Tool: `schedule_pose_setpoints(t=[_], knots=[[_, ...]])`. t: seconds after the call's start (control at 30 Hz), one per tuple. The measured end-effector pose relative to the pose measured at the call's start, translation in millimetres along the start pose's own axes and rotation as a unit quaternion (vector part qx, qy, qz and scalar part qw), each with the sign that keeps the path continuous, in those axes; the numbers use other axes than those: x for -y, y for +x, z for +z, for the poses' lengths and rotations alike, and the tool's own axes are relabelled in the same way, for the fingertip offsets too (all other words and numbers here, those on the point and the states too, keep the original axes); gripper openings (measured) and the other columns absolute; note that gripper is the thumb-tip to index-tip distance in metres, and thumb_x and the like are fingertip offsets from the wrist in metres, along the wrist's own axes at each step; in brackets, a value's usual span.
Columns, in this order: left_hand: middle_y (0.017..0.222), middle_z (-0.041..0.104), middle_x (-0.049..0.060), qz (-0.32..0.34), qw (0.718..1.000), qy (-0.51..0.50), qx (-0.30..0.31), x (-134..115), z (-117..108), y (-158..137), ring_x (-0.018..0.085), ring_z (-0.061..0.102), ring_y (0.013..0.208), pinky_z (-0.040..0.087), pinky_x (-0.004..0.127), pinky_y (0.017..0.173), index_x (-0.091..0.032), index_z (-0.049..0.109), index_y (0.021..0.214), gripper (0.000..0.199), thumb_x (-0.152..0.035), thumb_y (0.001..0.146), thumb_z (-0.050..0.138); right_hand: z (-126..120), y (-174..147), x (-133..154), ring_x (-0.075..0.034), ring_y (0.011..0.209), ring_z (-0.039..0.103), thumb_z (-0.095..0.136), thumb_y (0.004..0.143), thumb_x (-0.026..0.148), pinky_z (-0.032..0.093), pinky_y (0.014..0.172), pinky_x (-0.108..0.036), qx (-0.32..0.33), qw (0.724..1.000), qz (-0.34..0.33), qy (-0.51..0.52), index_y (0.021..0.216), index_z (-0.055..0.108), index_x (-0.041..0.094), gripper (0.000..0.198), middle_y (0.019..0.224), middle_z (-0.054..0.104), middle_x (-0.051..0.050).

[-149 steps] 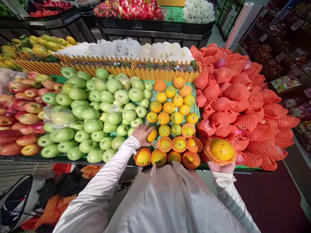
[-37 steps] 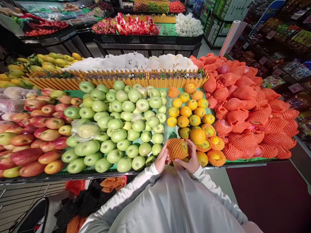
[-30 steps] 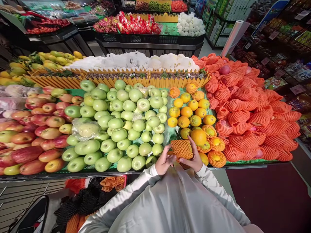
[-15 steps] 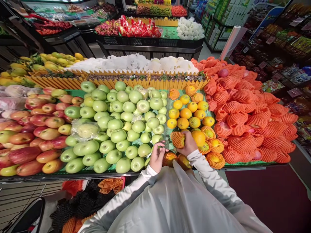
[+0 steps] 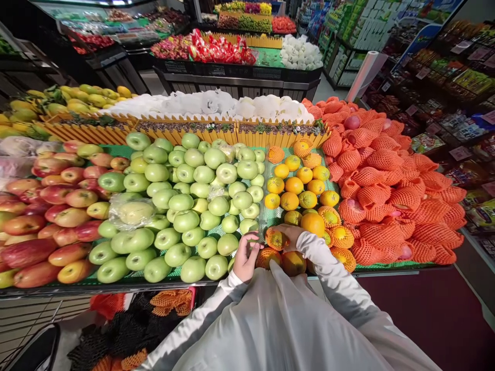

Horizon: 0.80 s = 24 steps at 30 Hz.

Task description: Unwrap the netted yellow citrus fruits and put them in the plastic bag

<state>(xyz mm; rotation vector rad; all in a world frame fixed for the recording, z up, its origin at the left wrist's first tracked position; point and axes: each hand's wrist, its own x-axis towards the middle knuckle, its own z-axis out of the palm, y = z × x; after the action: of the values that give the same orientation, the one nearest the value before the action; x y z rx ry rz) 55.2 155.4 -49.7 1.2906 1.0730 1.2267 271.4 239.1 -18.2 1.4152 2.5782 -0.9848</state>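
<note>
My right hand [image 5: 292,235] is closed on an orange in an orange foam net [image 5: 275,238], low over the near end of the orange section. Beside it, my left hand [image 5: 246,256] hangs at the edge between the green apples [image 5: 208,247] and the oranges. Its fingers are loosely bent and apart, and nothing shows in them. Just below the held fruit lie a netted orange [image 5: 267,257] and another orange [image 5: 293,263], partly covered by my grey clothing. Several bare oranges [image 5: 289,201] sit farther back on the green mat.
Red apples [image 5: 26,252] lie at the left. Fruit in red foam nets [image 5: 390,206] is heaped at the right. A small yellow fence [image 5: 266,136] runs behind, with white-wrapped fruit [image 5: 216,104] beyond. Black nets [image 5: 116,330] fill a cart below.
My right hand has lowered the netted orange toward the near edge, and the fruit has turned so its bare face shows. My left hand has moved slightly left and down.
</note>
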Motion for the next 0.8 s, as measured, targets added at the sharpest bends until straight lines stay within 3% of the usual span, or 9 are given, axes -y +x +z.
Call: schedule_pose_setpoints(t=[0.07,0.13,0.23,0.33,0.47,0.5,0.6,0.7,0.8], knots=[[0.128,0.042,0.014,-0.005,1.0,-0.001,0.005,0.8,1.1,0.7,0.012,0.061,0.087,0.047,0.02,0.065,-0.012,0.041,0.109,0.031,-0.039,0.097,0.046,-9.3,-19.4,-6.9,-0.027,0.118,0.051,0.07,0.068,0.021,0.04,0.103,-0.041,-0.079,0.997,0.01,0.008,0.13,0.055,0.012,0.065,0.128,0.054,-0.011],[0.127,0.042,0.013,-0.001,1.0,-0.001,0.009,1.5,2.2,1.7,0.011,0.062,0.087,0.048,0.02,0.066,-0.012,0.041,0.109,0.029,-0.038,0.097,0.046,-12.5,-38.6,-13.7,-0.029,0.115,0.049,0.063,0.077,0.03,0.041,0.101,-0.044,-0.224,0.973,0.058,-0.026,0.124,0.058,0.011,0.051,0.124,0.055,-0.013],[0.126,0.042,0.013,-0.004,1.0,-0.002,0.019,2.7,3.9,3.2,0.011,0.062,0.088,0.049,0.021,0.069,-0.012,0.041,0.109,0.028,-0.037,0.097,0.047,-1.6,-57.1,-27.4,-0.036,0.103,0.048,0.068,0.067,0.053,0.042,0.092,-0.051,-0.385,0.897,0.187,-0.111,0.122,0.057,0.004,0.074,0.113,0.052,-0.02],[0.127,0.043,0.012,-0.001,0.999,0.0,0.042,3.6,5.2,4.0,0.01,0.061,0.088,0.05,0.025,0.079,-0.012,0.042,0.109,0.026,-0.035,0.097,0.046,21.4,-60.8,-39.4,-0.038,0.105,0.051,0.065,0.062,0.066,0.047,0.084,-0.05,-0.441,0.857,0.252,-0.083,0.133,0.042,-0.004,0.102,0.119,0.047,-0.026],[0.127,0.043,0.013,0.015,0.996,0.022,0.09,3.0,5.0,3.4,0.01,0.06,0.088,0.051,0.026,0.08,-0.013,0.044,0.112,0.024,-0.032,0.097,0.045,39.5,-63.1,-30.2,-0.035,0.098,0.059,0.062,0.066,0.063,0.051,0.071,-0.044,-0.508,0.82,0.261,-0.049,0.132,0.03,0.002,0.096,0.12,0.053,-0.022],[0.127,0.043,0.013,0.018,0.994,0.031,0.101,2.7,4.5,3.2,0.01,0.06,0.088,0.051,0.025,0.078,-0.013,0.045,0.112,0.024,-0.032,0.097,0.046,39.7,-65.7,-22.2,-0.033,0.092,0.061,0.063,0.065,0.061,0.051,0.068,-0.043,-0.51,0.821,0.255,-0.044,0.127,0.033,0.005,0.088,0.114,0.056,-0.019],[0.125,0.044,0.012,0.025,0.992,0.051,0.11,0.6,3.3,3.9,0.009,0.06,0.086,0.051,0.023,0.074,-0.013,0.047,0.111,0.022,-0.029,0.097,0.045,35.4,-74.7,8.4,-0.026,0.084,0.061,0.065,0.065,0.05,0.05,0.062,-0.036,-0.442,0.878,0.182,-0.02,0.118,0.043,0.013,0.069,0.103,0.058,-0.011],[0.129,0.041,0.012,0.042,0.987,0.077,0.132,-3.6,3.9,6.4,0.009,0.058,0.088,0.05,0.02,0.068,-0.016,0.045,0.119,0.026,-0.026,0.095,0.047,33.2,-74.6,35.6,-0.022,0.096,0.06,0.067,0.063,0.045,0.05,0.065,-0.031,-0.345,0.933,0.102,0.003,0.125,0.049,0.024,0.068,0.12,0.052,-0.007],[0.129,0.042,0.011,0.102,0.964,0.148,0.193,-8.6,5.5,8.4,0.009,0.051,0.084,0.05,0.019,0.066,-0.02,0.041,0.129,0.041,-0.021,0.09,0.052,34.8,-63.6,50.5,-0.023,0.087,0.062,0.067,0.063,0.051,0.049,0.067,-0.034,-0.268,0.961,0.068,0.019,0.12,0.052,0.023,0.065,0.107,0.06,-0.003]])
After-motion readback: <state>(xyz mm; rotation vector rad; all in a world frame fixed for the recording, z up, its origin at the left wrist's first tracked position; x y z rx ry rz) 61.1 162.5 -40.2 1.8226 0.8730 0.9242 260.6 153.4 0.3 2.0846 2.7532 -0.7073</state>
